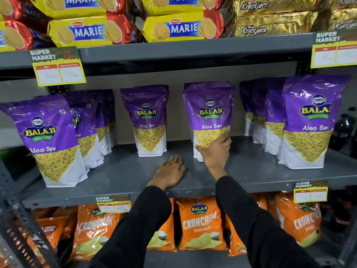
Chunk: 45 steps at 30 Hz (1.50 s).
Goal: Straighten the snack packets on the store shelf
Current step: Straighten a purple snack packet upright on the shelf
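Purple Balaji Aloo Sev packets stand upright on the grey middle shelf (123, 176). My right hand (215, 151) grips the lower part of the centre-right packet (209, 113), thumb on its left edge, fingers around its right side. My left hand (171, 172) lies flat, palm down, on the bare shelf in front, holding nothing. A single packet (147, 118) stands left of centre. A row of several packets (50, 138) runs back at the left, and another group (309, 120) stands at the right.
Yellow Marie biscuit packs (87, 31) and gold Krackjack packs (270, 18) fill the shelf above. Orange Crunchem chip bags (201, 223) sit on the shelf below. Price tags (58, 66) hang from the shelf edges. Dark bottles (343, 128) stand at far right.
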Available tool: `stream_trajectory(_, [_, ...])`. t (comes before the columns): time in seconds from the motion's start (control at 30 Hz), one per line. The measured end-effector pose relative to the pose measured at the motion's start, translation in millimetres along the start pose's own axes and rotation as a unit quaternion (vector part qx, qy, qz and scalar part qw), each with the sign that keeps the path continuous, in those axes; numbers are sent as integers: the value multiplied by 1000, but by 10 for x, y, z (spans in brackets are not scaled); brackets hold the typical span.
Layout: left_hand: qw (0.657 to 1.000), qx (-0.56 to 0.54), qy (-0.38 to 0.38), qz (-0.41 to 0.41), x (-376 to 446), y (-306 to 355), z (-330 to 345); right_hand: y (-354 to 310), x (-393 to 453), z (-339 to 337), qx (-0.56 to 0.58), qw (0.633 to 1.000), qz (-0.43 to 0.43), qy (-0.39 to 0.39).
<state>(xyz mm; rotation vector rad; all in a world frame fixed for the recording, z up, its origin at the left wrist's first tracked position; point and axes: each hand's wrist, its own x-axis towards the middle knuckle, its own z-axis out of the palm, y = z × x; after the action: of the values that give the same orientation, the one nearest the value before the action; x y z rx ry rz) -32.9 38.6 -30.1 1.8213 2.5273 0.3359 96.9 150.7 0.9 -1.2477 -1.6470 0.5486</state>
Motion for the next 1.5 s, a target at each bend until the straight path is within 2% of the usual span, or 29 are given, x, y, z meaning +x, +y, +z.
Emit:
stream_trajectory(0.63, [999, 28, -12, -9, -17, 40, -8, 162, -548, -495, -25, 999, -24, 40])
stream_trajectory(1.5, [999, 38, -6, -8, -5, 35, 12, 157, -686, -392, -64, 995, -42, 67])
